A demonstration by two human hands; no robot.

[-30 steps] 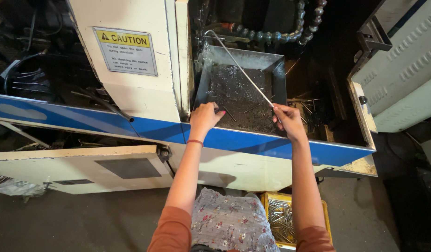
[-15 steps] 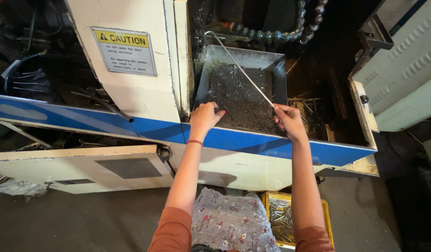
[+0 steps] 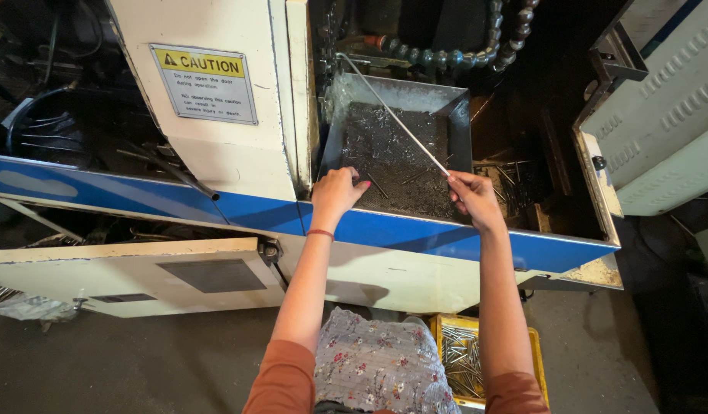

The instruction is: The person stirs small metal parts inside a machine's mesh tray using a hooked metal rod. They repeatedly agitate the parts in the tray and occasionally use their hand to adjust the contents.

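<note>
The tray [image 3: 454,115] sits inside the machine opening, behind the machine's front rail [image 3: 415,234]. The 2 hands reach over that rail: the left hand [image 3: 337,193] at the tray's near left corner, the right hand [image 3: 470,198] at its near right corner. The rod [image 3: 392,115] runs from the right hand across the tray to its far left corner. The segmented hose [image 3: 477,54] hangs behind the tray. The crate [image 3: 465,356] stands on the floor [image 3: 139,360] below the rail, between the forearms.
</note>
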